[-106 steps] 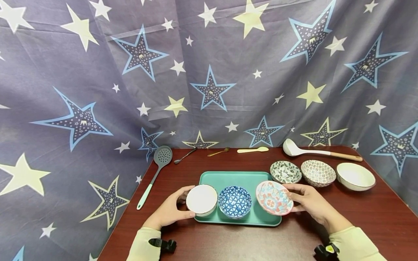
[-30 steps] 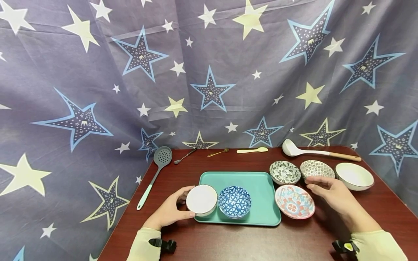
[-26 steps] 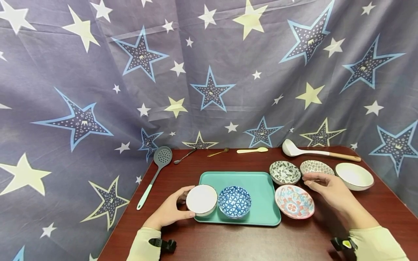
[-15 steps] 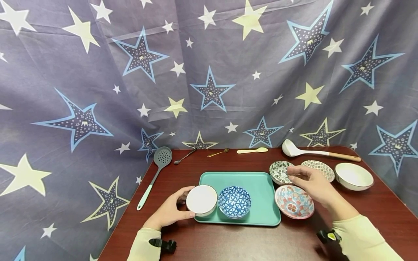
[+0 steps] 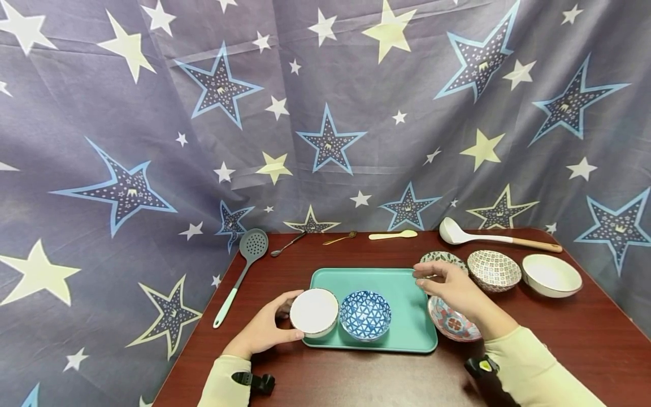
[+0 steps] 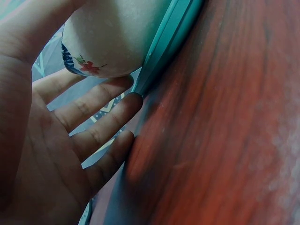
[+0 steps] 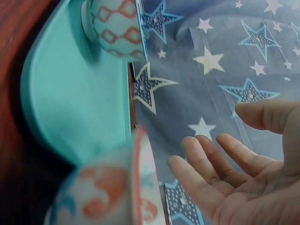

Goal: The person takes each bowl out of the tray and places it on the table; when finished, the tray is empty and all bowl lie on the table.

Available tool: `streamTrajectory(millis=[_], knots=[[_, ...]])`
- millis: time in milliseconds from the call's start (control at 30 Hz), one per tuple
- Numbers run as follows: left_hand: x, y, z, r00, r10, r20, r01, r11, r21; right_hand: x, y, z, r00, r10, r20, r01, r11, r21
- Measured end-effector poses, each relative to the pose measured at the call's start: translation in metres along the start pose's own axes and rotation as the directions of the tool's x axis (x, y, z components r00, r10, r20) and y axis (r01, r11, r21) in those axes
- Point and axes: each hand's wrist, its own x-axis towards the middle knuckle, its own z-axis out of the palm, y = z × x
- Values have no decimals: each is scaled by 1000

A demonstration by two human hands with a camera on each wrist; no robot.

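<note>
Left hand: the left hand point(image 5: 264, 330) was curled round the white bowl point(image 5: 314, 311), thumb on the near side and fingers point(image 6: 101, 101) on the far side of its wall, as seen from the head and left wrist views
White bowl: it was seated at the near left corner of the teal tray point(image 5: 402, 282), its outer wall pressed against the tray's rim in the left wrist view
Right hand: the right hand point(image 5: 450, 285) was held in the air with fingers point(image 7: 206, 176) loosely spread and relaxed, nothing gripped; it was poised over the tray's right edge, above the red-and-blue bowl point(image 5: 450, 322)
Red-and-blue bowl: it was set on the table point(image 5: 559, 333) just beside the tray's right rim, partly hidden by the right wrist
Blue triangle bowl: the blue triangle bowl point(image 5: 365, 314) was placed on the tray just right of the white bowl, apart from both hands
Leaf-patterned bowl: the leaf-patterned bowl point(image 5: 442, 257) was mostly covered by the right hand's fingers in the head view
Far right: a dotted bowl point(image 5: 494, 270) and a plain white bowl point(image 5: 551, 274) were lined up on the table
Back edge: a slotted spoon point(image 5: 243, 265), two small spoons point(image 5: 288, 243), a cream spatula point(image 5: 394, 234) and a white ladle point(image 5: 488, 237) were laid out before the star-printed cloth point(image 5: 152, 141)
</note>
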Motion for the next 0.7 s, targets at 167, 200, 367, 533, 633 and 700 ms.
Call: streamTrajectory(millis=[167,200,367,533,633,700], knots=[[1,1,1,1000,4,-4,-4,1000,8,5,-1,17,999,16,33,-17,1000,16],[1,2,1,1000,-2,-4,2,1000,8,6,-1,20,999,20,45,-21,1000,22],[0,3,0,1000,-15,-3,15,1000,4,10,-4,38,996,41,80,-46,997,62],[0,3,0,1000,-11,-2,11,1000,5,12,-5,53,992,64,104,-74,993,95],[0,3,0,1000,-8,-2,8,1000,5,12,-4,60,988,92,128,-106,988,109],[0,3,0,1000,-7,-3,7,1000,1,11,-3,65,983,107,147,-125,985,121]])
